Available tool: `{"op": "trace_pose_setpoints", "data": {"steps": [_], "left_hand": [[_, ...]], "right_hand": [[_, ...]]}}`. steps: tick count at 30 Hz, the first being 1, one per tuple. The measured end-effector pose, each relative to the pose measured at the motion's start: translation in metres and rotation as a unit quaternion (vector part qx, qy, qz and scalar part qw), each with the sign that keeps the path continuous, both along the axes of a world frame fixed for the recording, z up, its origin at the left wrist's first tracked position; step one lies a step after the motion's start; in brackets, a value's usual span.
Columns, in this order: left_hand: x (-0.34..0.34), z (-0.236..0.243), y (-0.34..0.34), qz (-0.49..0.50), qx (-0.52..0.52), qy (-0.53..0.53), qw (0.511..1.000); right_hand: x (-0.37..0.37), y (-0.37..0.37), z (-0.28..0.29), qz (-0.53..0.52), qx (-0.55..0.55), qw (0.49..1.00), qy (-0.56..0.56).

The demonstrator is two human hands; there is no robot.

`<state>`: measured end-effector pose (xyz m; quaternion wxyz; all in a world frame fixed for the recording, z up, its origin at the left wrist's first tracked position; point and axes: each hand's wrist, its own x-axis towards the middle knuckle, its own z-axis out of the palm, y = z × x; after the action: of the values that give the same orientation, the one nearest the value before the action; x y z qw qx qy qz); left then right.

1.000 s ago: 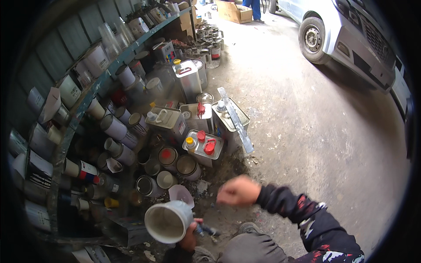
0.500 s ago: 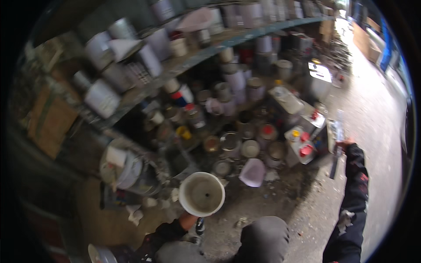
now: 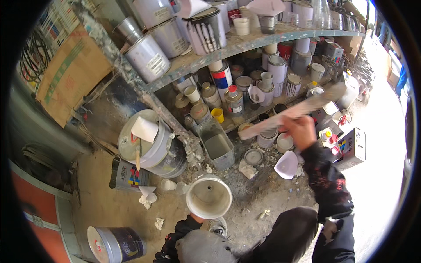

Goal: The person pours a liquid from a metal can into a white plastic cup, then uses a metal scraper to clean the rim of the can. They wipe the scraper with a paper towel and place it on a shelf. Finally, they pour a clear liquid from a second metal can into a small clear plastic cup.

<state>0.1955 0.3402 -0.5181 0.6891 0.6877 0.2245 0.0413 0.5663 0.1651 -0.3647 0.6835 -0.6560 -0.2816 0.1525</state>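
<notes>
A round white bucket [image 3: 198, 202] with a dark spot in its bottom is tipped toward me at the lower middle. My left hand [image 3: 199, 218] is closed at its near side, most of the fingers hidden behind the bucket. Up and to the right, my right hand [image 3: 301, 131] grips a long flat strip [image 3: 267, 126], blurred by motion. The strip slants from lower left to upper right above several tins. Beneath that forearm lies a pale lilac scoop-shaped piece [image 3: 286, 165] on the ground. A grey rectangular tub [image 3: 226, 158] with pale liquid stands just beyond the bucket.
Paint tins crowd a shelf [image 3: 188, 65] and the level under it. At left stands a large drum [image 3: 151, 147] with a brush on its lid, and a smaller pail [image 3: 116, 244] nearer me. Metal cans [image 3: 353, 149] stand at right. Crumpled paper [image 3: 148, 197] litters the floor.
My right hand has swung in from the far right with the strip, now over the tins. The view has turned, and the bucket stays in my left hand.
</notes>
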Motion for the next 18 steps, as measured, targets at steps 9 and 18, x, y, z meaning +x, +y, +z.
{"op": "trace_pose_setpoints", "data": {"steps": [9, 18], "left_hand": [[-0.016, -0.003, 0.021, 0.0, -0.031, -0.004, 1.0], [0.083, 0.015, -0.029, -0.078, -0.056, 0.073, 0.993]], "right_hand": [[-0.073, 0.171, -0.091, 0.034, -0.313, 0.942, -0.118], [-0.039, 0.01, -0.066, 0.014, -0.122, 0.978, -0.169]]}}
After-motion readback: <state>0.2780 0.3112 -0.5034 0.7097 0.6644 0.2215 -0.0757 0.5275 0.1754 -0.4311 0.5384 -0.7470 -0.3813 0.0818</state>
